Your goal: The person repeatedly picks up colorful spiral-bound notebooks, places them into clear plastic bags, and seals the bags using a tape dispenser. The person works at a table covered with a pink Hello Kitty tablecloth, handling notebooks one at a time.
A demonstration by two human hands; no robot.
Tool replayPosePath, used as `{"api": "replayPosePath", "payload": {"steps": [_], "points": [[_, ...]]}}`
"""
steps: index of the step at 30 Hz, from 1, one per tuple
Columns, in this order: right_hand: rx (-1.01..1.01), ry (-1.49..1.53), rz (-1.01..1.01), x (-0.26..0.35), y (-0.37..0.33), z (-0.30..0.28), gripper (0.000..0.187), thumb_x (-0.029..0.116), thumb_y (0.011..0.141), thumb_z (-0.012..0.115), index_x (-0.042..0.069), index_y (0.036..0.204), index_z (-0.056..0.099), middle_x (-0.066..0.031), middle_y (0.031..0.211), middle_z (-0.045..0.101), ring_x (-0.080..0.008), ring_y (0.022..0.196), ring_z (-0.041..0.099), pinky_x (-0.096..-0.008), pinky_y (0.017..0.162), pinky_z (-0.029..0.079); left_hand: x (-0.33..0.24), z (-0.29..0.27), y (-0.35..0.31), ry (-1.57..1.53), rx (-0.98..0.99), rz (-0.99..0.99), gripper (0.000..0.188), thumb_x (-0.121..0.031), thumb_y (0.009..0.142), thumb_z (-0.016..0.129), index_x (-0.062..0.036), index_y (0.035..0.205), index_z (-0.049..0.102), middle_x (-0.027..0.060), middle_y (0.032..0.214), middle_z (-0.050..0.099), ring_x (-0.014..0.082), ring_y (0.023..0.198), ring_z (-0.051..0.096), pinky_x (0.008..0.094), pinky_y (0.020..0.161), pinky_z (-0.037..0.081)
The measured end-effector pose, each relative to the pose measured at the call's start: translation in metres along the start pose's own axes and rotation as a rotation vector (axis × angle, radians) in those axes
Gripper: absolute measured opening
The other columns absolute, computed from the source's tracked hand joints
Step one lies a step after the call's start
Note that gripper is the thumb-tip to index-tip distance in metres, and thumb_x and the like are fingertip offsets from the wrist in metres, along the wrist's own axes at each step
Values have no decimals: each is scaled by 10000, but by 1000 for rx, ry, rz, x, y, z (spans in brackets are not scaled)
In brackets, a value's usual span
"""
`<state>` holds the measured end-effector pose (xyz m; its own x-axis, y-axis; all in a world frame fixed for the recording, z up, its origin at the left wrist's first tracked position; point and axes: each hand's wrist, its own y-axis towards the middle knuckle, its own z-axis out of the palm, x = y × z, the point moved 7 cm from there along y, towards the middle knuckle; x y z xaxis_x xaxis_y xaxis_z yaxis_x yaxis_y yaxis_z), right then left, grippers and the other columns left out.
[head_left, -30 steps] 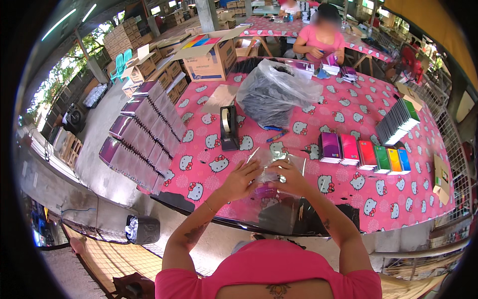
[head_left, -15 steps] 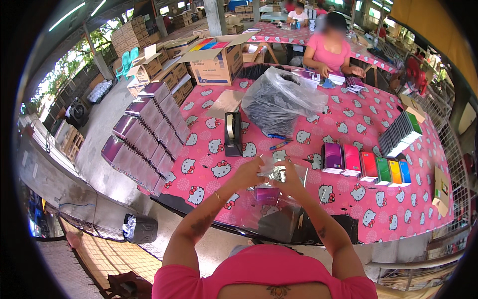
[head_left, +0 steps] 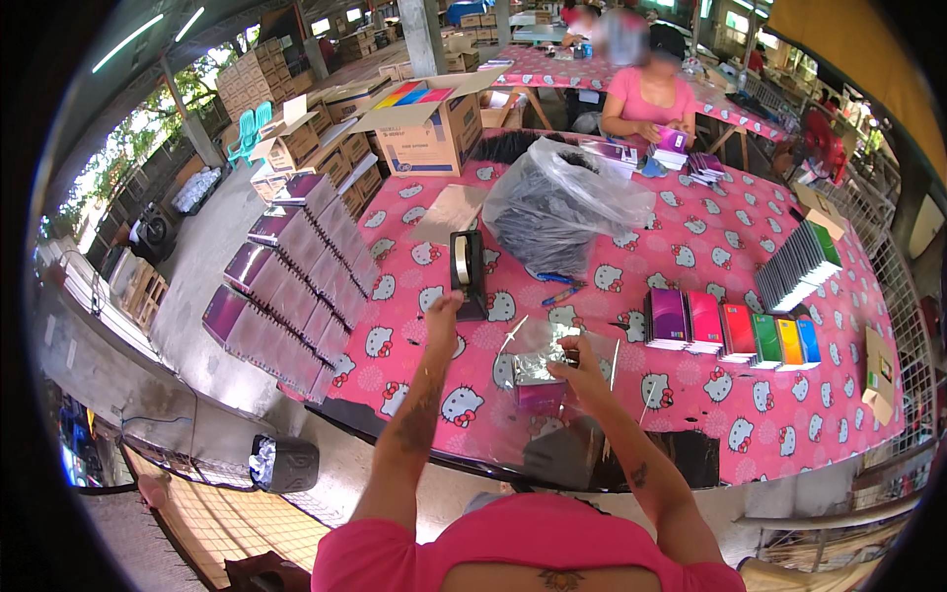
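Note:
In front of me lies a clear plastic sleeve [head_left: 592, 434] with a purple-covered notebook [head_left: 541, 395] inside it. My right hand [head_left: 582, 363] is closed on the crumpled, shiny upper part of the sleeve, its fingers pressed together over the plastic. Farther left, my left hand [head_left: 444, 318] has its fingers pinched at the near end of a black tape dispenser [head_left: 472, 305]. Whatever is between those fingertips is too small to tell. A roll of tape [head_left: 462, 259] sits in the dispenser.
Stacked spiral notebooks [head_left: 286, 296] rise at the left edge. To the right stand colored notebook piles [head_left: 735, 333] and a dark-edged row [head_left: 794, 271]. A filled plastic bag [head_left: 543, 212], pens [head_left: 560, 294] and an open carton [head_left: 424, 138] lie beyond. A co-worker [head_left: 651, 99] handles notebooks opposite.
My left hand has left the sleeve and moved left to the tape dispenser. My right hand stays on the plastic. The co-worker has lifted a purple notebook.

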<state>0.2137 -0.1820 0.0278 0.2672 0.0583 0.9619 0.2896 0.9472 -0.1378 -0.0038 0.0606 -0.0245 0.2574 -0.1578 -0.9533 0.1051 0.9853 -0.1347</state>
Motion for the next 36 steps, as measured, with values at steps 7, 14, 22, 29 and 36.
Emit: {"api": "replayPosePath", "payload": {"steps": [7, 14, 22, 29, 36], "points": [[4, 1, 7, 0, 3, 0, 481, 65, 836, 711, 81, 1247, 461, -74, 1080, 512, -162, 975, 560, -325, 850, 491, -75, 23, -30, 1313, -148, 492, 184, -206, 862, 606, -42, 833, 687, 165, 828, 718, 329, 785, 708, 433, 670, 541], [-10, -61, -28, -6, 4, 3, 493, 71, 846, 715, 92, 1261, 450, -70, 1073, 526, -143, 928, 578, -302, 815, 501, -95, 45, -31, 1086, -9, 394, 167, -188, 836, 626, -38, 793, 685, 124, 760, 699, 260, 697, 674, 371, 610, 503], [10, -43, -14, -6, 5, 9, 530, 83, 807, 741, 86, 1262, 467, -79, 1132, 433, -162, 1014, 477, -300, 863, 471, 3, -39, -12, 366, -45, 129, 149, -180, 826, 700, -39, 781, 686, 34, 700, 680, 153, 605, 628, 272, 543, 467], [-26, -71, -60, -7, 2, 2, 498, 63, 838, 714, 98, 1261, 455, -76, 1123, 494, -156, 975, 558, -311, 837, 488, -122, 67, -76, 1378, 411, 625, 140, -171, 793, 671, -43, 848, 688, 143, 803, 703, 319, 756, 687, 421, 691, 533], [21, 8, -10, -1, 2, 3, 516, 51, 852, 699, 116, 1288, 431, -72, 1131, 483, -161, 976, 556, -307, 847, 492, -110, 191, -154, 1429, 1443, 621, 297, -322, 822, 708, -34, 791, 643, 101, 722, 644, 225, 651, 632, 345, 611, 480]]}}
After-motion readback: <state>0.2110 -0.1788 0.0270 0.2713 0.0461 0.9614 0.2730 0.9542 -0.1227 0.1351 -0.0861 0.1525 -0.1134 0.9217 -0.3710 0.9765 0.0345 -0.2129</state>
